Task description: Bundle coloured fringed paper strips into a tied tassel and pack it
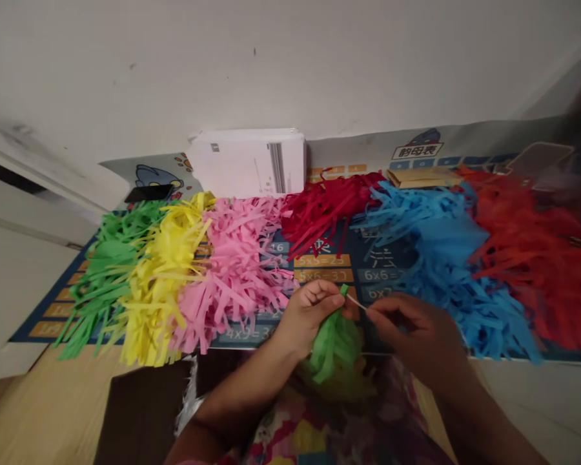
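Note:
A green paper tassel (336, 345) hangs fringe-down over my lap, its narrow rolled top pinched in my left hand (314, 310). From that top a thin white string (357, 301) runs right to my right hand (411, 326), whose thumb and finger pinch its other end. Both hands are just above the table's near edge. Fringed paper lies behind them in heaps: pink (242, 258) to the left, dark red (329, 206) straight ahead, blue (445, 252) to the right.
Green fringe (113, 258) and yellow fringe (169, 258) lie at the left, red fringe (537, 252) at the right. A white box (246, 161) stands against the wall. A dark phone-like object (149, 193) and a tan paper piece (421, 177) lie at the back. A printed times-table mat (322, 261) covers the table.

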The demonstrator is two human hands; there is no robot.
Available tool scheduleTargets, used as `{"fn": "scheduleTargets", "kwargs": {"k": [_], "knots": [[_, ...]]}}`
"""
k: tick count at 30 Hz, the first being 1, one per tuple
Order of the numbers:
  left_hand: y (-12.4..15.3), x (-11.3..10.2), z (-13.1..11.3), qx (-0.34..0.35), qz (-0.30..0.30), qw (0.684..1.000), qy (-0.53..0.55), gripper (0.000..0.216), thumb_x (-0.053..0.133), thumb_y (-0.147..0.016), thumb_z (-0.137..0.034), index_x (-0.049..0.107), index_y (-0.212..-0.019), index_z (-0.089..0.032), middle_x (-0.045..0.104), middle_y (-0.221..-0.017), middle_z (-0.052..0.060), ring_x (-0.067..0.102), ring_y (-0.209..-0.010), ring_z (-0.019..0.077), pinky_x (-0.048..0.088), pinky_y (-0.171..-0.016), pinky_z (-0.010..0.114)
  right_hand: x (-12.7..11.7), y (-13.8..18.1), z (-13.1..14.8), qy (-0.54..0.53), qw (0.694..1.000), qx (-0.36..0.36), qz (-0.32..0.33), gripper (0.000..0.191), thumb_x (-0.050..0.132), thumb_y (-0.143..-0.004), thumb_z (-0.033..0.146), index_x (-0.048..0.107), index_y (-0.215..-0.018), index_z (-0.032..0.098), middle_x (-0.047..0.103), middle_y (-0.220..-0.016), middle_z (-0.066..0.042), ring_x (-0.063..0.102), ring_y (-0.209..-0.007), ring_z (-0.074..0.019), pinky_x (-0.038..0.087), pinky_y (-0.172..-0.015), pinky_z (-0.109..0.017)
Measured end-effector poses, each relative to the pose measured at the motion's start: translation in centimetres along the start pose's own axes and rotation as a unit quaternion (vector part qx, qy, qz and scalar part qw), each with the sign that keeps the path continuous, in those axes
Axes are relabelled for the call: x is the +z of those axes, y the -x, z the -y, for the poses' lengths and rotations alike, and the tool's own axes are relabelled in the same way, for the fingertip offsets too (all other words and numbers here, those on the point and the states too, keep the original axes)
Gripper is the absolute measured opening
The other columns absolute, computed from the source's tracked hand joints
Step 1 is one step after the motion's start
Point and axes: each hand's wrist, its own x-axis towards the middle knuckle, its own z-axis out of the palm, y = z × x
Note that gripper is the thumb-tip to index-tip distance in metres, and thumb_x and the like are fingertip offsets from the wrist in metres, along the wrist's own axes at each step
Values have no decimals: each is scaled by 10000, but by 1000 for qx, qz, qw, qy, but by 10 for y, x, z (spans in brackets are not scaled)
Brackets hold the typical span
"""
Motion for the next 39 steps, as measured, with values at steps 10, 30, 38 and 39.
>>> {"fn": "scheduleTargets", "kwargs": {"k": [10, 30, 38, 39], "knots": [[0, -5, 2, 11, 0, 1000, -2, 429, 926, -574, -353, 609, -782, -153, 720, -635, -6, 670, -545, 113, 543, -534, 187, 6, 4, 1, -8, 1000, 5, -1, 182, 605, -892, 319, 675, -745, 237, 647, -668, 22, 570, -587, -131, 453, -573, -246], [55, -10, -1, 497, 93, 650, -568, 176, 611, -949, -252, 751, -1015, -168, 800, -927, 66, 761, -869, 168, 607, -829, 256, 7, 46, 16, -41, 997, -41, 40, 98, 609, -884, 269, 698, -884, 229, 698, -749, 18, 634, -638, -127, 490, -603, -219], [109, -18, 37, 611, 63, 496, -614, 118, 598, -946, -169, 688, -1022, -166, 796, -914, 39, 755, -822, 136, 566, -995, 351, 19, 111, 22, -80, 996, -32, 25, 129, 619, -898, 325, 694, -923, 222, 694, -717, 9, 637, -610, -140, 508, -614, -245], [116, -18, 38, 617, 56, 478, -623, 105, 597, -942, -158, 683, -1002, -165, 792, -885, 35, 749, -787, 133, 560, -1005, 369, 22, 117, 20, -96, 995, -26, 26, 150, 621, -902, 347, 693, -944, 221, 694, -714, 8, 639, -607, -140, 504, -601, -242]]}}
